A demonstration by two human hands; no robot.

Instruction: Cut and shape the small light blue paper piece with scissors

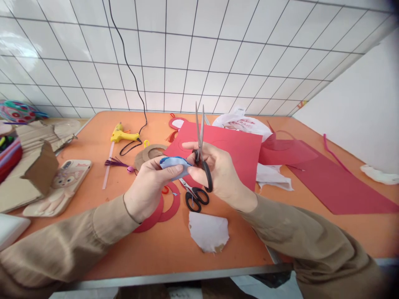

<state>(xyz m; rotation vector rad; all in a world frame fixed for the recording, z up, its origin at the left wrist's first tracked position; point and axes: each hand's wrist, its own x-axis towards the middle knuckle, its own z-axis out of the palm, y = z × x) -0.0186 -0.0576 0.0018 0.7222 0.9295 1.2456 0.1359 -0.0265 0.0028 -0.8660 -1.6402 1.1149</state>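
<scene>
My left hand [151, 182] pinches a small light-blue piece [172, 165] with a darker blue edge; its material is hard to make out. My right hand [220, 170] holds black-handled scissors [200, 133], the blades pointing up and away, slightly apart. The fingertips of that hand come up to the right side of the blue piece. Below both hands, a second pair of black-handled scissors [196, 198] lies on the table. Red paper rings [170, 207] lie under my left wrist, partly hidden. A torn white piece [208, 232] rests nearer the table's front edge.
A large red sheet [237, 153] lies behind my hands, with a white plastic bag [243, 124] beyond it. A yellow glue gun [124, 135] with a black cord stands back left. Further left are a phone in a case [64, 182] and cardboard [28, 178]. More red sheet [336, 182] lies right.
</scene>
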